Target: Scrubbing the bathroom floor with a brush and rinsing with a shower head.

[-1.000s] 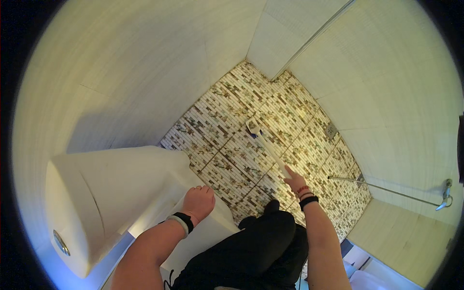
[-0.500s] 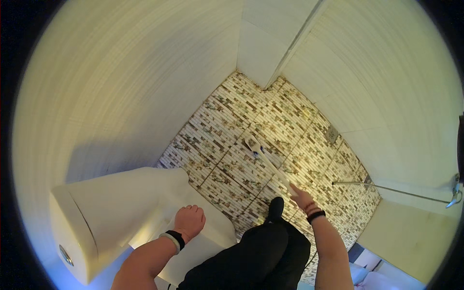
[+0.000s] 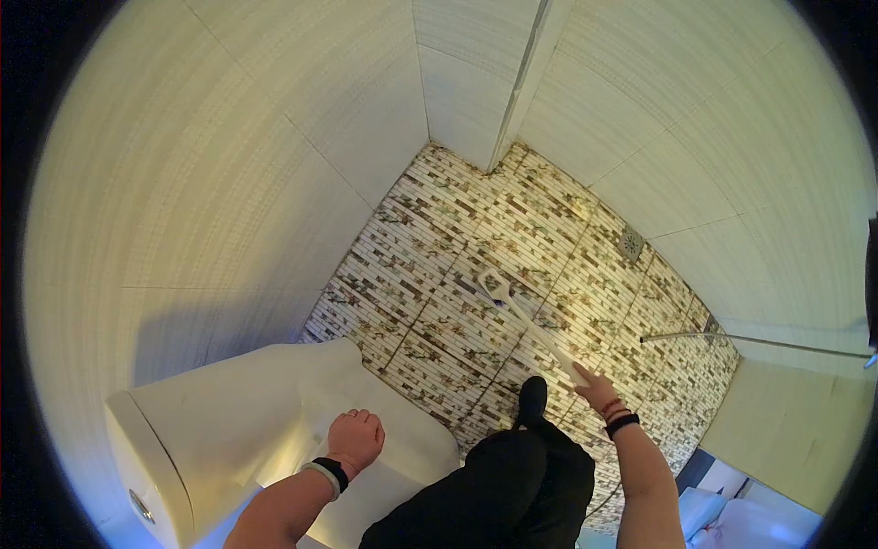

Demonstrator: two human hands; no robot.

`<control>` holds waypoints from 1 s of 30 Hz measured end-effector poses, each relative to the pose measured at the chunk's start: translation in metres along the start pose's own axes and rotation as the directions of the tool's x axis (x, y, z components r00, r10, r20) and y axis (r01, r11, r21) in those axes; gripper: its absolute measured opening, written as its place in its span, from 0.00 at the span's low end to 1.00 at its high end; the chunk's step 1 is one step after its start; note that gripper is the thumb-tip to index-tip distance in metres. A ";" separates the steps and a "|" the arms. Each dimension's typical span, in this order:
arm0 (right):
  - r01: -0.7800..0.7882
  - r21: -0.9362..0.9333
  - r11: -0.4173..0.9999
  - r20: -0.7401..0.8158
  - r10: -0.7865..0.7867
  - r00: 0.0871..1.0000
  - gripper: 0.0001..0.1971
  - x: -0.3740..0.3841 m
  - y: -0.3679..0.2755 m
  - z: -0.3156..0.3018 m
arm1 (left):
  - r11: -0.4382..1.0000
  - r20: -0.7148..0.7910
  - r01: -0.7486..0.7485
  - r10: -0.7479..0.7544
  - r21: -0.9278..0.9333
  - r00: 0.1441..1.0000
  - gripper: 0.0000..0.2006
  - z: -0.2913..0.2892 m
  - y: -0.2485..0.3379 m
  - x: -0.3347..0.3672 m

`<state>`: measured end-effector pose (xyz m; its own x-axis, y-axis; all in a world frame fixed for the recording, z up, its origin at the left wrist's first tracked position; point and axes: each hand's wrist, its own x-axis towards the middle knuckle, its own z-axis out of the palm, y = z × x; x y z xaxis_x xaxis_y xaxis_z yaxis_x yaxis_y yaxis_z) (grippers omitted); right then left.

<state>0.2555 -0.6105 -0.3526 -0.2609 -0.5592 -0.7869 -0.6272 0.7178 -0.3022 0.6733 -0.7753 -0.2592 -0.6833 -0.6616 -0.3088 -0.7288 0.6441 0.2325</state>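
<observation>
My right hand [image 3: 599, 392] is closed round the end of a long white handle. It belongs to a scrubbing brush [image 3: 540, 334], whose pale head [image 3: 494, 284] is down at the patterned floor; the bristles are mostly hidden beneath it. Over the white toilet [image 3: 265, 384], on my left, my left hand [image 3: 356, 437] hangs with its fingers curled in and nothing visible in them. Both wrists carry dark bands.
Cream tiled walls [image 3: 274, 165] enclose the floor [image 3: 439, 302], with a jutting corner at the far end. A square drain [image 3: 631, 244] lies near the right wall. A thin metal hose [image 3: 713, 336] reaches in from the right. My dark shoe [image 3: 532, 400] stands close to the handle.
The brush and my right hand have shifted a little to the right and nearer to me across the floor. My left hand stays curled over the toilet. The view has tilted slightly.
</observation>
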 end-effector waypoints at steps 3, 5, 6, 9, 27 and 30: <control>-0.081 0.108 0.991 0.026 0.078 0.997 0.30 -0.010 0.023 0.006 | 1.000 0.001 -0.003 0.003 0.006 1.000 0.05 0.002 0.001 0.000; 0.006 0.089 0.996 -0.038 -0.003 0.999 0.29 -0.005 0.019 0.013 | 1.000 0.014 0.004 -0.005 0.022 1.000 0.04 0.001 0.000 -0.001; 0.003 0.090 0.996 -0.041 0.001 0.999 0.29 0.004 0.012 0.015 | 1.000 0.009 0.005 -0.005 -0.001 1.000 0.04 0.001 0.002 0.000; 0.074 0.113 0.991 -0.032 -0.071 0.997 0.29 0.041 -0.029 0.011 | 1.000 0.005 0.011 -0.011 0.012 1.000 0.04 0.002 0.000 -0.001; -0.073 0.231 0.970 -0.062 0.090 0.994 0.30 -0.024 0.004 0.022 | 1.000 -0.026 0.004 -0.003 0.022 1.000 0.07 0.001 0.002 -0.001; -0.105 0.252 0.962 -0.041 0.119 0.992 0.30 -0.025 0.002 0.024 | 1.000 -0.042 0.003 -0.003 0.019 0.999 0.07 -0.003 0.004 0.000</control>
<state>0.2781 -0.5851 -0.3468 -0.3637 -0.4867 -0.7943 -0.3916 0.8535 -0.3437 0.6703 -0.7735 -0.2554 -0.6827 -0.6788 -0.2704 -0.7300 0.6492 0.2134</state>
